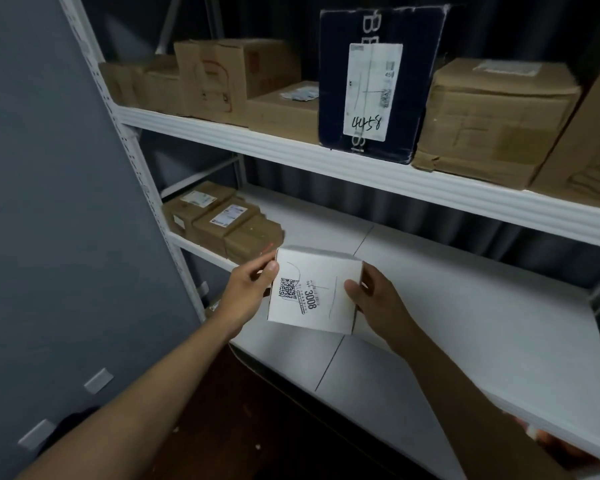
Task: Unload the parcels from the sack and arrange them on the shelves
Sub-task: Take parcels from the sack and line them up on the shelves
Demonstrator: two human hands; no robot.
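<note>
Both hands hold one small white box [314, 291] out over the front of the lower shelf [465, 327]. The left hand [248, 292] grips the box's left edge, thumb laid on the top face near a QR code; the right hand [374, 299] clasps the right edge, thumb on top and fingers curled down the side. The box is printed "3008" and sits tilted, held clear of the white shelf board beneath it — whether its far corner touches the board is hard to tell.

Just beyond the left hand, three brown parcels [222, 223] lie packed side by side at the shelf's left end, two with white labels on top.

Farther back and higher, the upper shelf [291, 147] carries a row of cardboard boxes [232, 77]. Among them a dark box [378, 84] stands upright with a white label handwritten "4458"; to its right sits a dented carton [492, 123]. A grey wall [49, 202] stands at the left — beside the rack's white upright.
</note>
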